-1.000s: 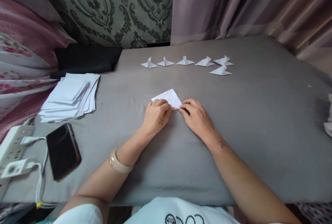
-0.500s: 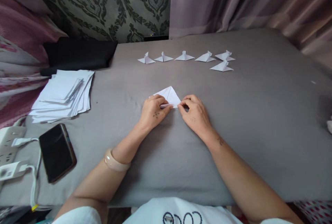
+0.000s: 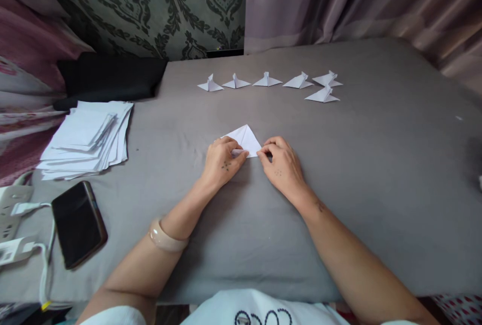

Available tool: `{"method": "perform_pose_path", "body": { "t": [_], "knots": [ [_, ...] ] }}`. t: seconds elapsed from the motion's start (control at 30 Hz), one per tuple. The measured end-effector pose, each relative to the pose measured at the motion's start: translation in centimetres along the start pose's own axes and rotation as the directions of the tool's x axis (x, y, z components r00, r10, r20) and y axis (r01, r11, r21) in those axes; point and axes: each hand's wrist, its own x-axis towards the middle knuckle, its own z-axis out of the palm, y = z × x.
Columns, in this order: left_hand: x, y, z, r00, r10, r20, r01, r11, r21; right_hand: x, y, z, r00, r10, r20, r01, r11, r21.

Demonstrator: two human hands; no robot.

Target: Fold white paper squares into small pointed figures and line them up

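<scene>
A partly folded sheet of white paper [image 3: 246, 139] lies on the grey cloth in front of me, its peak pointing away and a crease running down its middle. My left hand [image 3: 225, 159] is closed on its left side, with the thumb along the near edge, and hides that end. At the right corner, the thumb and forefinger of my right hand [image 3: 280, 164] pinch the paper. Farther back, several folded white paper figures [image 3: 266, 80] stand in a row, with one paper figure [image 3: 323, 95] just in front of the rightmost.
At the left is a stack of white paper [image 3: 85, 139], with a black folded cloth [image 3: 113, 76] behind it. A phone [image 3: 79, 224] lies nearer, beside a white power strip [image 3: 13, 209] with plugged-in cables. Patterned wall and curtains [image 3: 286, 8] border the far side.
The view has shifted slightly, so the things at the left appear a little farther left. Both hands keep their hold on the paper, with almost no movement.
</scene>
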Motion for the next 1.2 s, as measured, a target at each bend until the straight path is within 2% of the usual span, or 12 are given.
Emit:
{"method": "perform_pose_path", "body": {
  "t": [0.27,0.6,1.2],
  "knots": [
    [0.1,0.1,-0.1,1.000,-0.006,0.017,0.006,1.000,0.007,0.2,-0.1,-0.1,0.999,0.008,0.041,-0.007,1.000,-0.030],
    [0.1,0.0,0.0,1.000,-0.013,0.021,0.013,1.000,-0.001,0.2,1.1,-0.5,0.998,-0.037,0.052,0.033,0.996,0.082],
    [0.2,-0.1,0.0,0.999,-0.027,0.021,0.027,1.000,0.001,0.5,0.1,0.1,0.999,0.013,0.034,-0.012,0.999,-0.037]
  ]
}}
